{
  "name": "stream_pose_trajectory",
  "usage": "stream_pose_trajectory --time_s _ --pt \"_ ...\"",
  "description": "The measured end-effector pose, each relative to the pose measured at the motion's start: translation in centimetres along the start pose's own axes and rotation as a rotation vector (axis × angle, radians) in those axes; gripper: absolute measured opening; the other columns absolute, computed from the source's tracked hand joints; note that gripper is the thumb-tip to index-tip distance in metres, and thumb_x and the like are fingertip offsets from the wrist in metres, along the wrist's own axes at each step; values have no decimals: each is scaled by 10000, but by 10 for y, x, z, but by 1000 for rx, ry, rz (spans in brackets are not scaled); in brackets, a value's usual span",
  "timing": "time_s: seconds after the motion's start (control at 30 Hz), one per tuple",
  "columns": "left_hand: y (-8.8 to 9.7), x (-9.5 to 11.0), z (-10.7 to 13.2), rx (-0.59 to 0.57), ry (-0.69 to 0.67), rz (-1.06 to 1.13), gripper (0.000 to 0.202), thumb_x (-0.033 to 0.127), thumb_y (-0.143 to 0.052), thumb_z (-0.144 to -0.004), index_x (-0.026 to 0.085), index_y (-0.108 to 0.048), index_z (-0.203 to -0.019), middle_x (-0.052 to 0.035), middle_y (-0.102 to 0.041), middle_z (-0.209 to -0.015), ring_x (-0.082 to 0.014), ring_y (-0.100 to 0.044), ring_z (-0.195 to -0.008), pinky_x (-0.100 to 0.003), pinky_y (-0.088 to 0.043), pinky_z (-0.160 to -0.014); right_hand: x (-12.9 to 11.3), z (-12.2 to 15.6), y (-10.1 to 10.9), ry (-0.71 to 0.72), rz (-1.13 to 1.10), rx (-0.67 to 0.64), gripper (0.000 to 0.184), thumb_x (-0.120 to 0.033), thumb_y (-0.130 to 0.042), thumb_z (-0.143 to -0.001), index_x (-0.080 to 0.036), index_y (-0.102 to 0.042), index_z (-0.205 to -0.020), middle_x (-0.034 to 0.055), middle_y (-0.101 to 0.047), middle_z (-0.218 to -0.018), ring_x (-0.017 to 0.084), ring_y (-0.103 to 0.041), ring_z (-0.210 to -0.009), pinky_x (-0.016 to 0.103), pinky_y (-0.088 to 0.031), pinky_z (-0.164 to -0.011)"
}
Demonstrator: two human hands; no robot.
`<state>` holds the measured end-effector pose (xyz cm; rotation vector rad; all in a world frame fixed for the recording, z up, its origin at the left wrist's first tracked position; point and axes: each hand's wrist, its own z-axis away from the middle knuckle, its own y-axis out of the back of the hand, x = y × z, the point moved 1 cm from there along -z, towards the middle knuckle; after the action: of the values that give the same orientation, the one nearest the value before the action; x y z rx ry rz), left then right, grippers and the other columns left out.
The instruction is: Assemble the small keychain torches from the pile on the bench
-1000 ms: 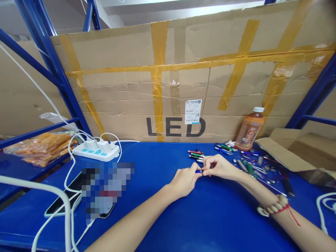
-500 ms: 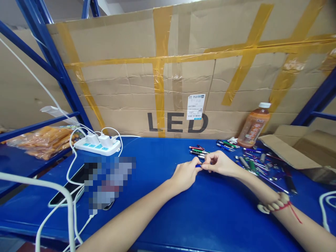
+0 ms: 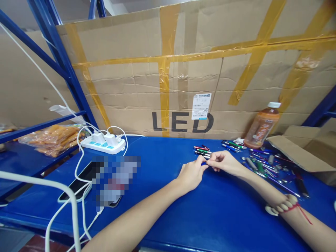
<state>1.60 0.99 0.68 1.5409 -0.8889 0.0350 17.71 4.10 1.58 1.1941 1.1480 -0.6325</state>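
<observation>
Above the middle of the blue tabletop [image 3: 168, 217], my left hand [image 3: 191, 174] is closed round a small blue tube [image 3: 203, 163], most of which its fingers hide. My right hand [image 3: 224, 161] pinches at the tube's right end, thumb and forefinger together and touching the left fingertips. Just behind the hands lies a short row of slim pen-like metal tubes [image 3: 202, 152] in red, green and black. Right of my right hand spreads a loose pile of metal tubes and small parts [image 3: 265, 166] in purple, green and silver.
A large taped carton [image 3: 126, 87] forms the back wall. An orange drink bottle [image 3: 262, 126] and an opened cardboard box [image 3: 309, 147] stand at the right. To the left are a white power strip [image 3: 105, 144], a phone [image 3: 78, 182], looping white cables [image 3: 75, 217] and bagged orange goods [image 3: 55, 138].
The whole scene has shifted slightly right in view as the head turned. Both hands stay together on the blue tube; the right fingers have drawn a little closer together.
</observation>
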Motion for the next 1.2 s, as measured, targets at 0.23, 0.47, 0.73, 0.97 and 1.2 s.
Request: stream_pose_trajectory --time_s 0.23,0.47,0.73,0.97,1.2 --pt "1 1 0 -7 -4 -16 162 310 -306 -920 224 -409 -1011 -8 -653 -820 -207 -639 -774 -316 -471 -687 3 -1 1 6 -6 -29 434 -550 -687 -588 -145 -537 -546 -18 -525 -432 55 -434 -397 192 -339 -415" --pt "-1 1 0 -13 8 -30 166 308 -292 -926 224 -395 -1025 -8 -654 -826 -204 -639 -781 -316 -472 -695 -1 0 -1 -19 5 -12 440 -551 -700 -563 -145 -533 -533 -14 -529 -433 60 -437 -397 198 -349 -411" --pt "0 1 0 -10 -1 -33 166 302 -297 -924 223 -401 -1025 -6 -653 -822 -204 -639 -773 -314 -472 -685 -1 1 0 -7 17 -17 408 -510 -710 -579 -146 -529 -545 -17 -530 -450 62 -449 -410 194 -360 -416" --pt "2 3 1 -31 16 -44 166 299 -291 -926 228 -397 -1032 -5 -655 -839 -189 -636 -791 -297 -468 -701 -1 2 0 -4 39 -21 410 -515 -697 -596 -146 -525 -552 -17 -532 -461 60 -447 -415 192 -364 -416" --pt "2 3 0 -39 24 -43 168 301 -290 -927 228 -399 -1030 -5 -654 -840 -190 -635 -798 -298 -467 -708 2 1 1 6 48 -25 407 -524 -684 -610 -150 -533 -559 -17 -528 -461 66 -449 -414 197 -368 -414"
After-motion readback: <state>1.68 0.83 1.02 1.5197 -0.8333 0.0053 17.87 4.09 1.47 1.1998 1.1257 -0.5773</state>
